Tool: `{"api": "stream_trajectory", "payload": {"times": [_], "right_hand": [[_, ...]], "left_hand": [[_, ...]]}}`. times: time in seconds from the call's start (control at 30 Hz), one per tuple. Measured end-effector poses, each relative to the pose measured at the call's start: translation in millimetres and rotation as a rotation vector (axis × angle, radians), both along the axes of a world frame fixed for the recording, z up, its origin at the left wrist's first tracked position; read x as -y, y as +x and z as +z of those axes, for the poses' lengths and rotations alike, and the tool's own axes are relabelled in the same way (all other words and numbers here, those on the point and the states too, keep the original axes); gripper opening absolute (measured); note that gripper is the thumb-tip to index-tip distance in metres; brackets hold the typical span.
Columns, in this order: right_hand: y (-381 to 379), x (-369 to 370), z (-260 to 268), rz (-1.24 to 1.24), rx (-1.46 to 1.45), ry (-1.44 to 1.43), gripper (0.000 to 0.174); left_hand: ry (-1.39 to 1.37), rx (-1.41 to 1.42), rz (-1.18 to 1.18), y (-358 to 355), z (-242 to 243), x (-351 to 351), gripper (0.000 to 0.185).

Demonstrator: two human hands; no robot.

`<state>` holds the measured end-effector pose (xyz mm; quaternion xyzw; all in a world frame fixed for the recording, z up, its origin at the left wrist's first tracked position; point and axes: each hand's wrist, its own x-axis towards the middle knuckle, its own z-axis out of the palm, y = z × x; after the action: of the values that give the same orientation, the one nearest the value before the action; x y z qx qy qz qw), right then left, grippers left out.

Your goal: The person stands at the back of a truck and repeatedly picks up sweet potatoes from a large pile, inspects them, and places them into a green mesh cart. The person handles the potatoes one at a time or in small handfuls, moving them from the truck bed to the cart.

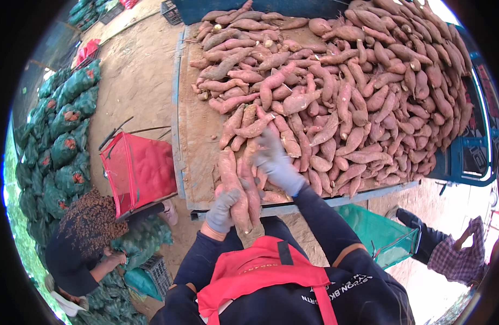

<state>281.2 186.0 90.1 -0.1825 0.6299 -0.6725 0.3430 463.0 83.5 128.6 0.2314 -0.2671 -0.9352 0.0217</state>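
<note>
A large heap of sweet potatoes point(347, 97) lies on a flat truck bed point(200, 134). Near the bed's front edge, my left hand point(223, 209), in a grey glove, grips long sweet potatoes point(237, 187) that point down toward me. My right hand point(271, 158), also gloved and slightly blurred, is against sweet potatoes just above and to the right of them; whether its fingers are closed on one cannot be told. A short sweet potato point(255, 126) lies just beyond the right hand.
A red mesh bag on a frame point(143, 170), holding sweet potatoes, stands left of the bed. Filled green mesh bags point(66, 150) are piled farther left. A person point(86, 239) bends over a green bag at lower left. A green mesh bag point(383, 235) and another person point(448, 248) are at right.
</note>
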Motion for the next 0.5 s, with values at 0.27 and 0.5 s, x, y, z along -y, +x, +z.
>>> {"api": "stream_trajectory", "payload": {"times": [0.27,0.5], "right_hand": [[61,-5,-34,0.173,-0.205,0.381,0.045],[23,-35,-77,-0.154,-0.839,0.835,0.041]], "left_hand": [[0.197,0.082,-0.121,49,2,-8,0.046],[-0.081,0.085,0.141,119,36,126,0.054]]}}
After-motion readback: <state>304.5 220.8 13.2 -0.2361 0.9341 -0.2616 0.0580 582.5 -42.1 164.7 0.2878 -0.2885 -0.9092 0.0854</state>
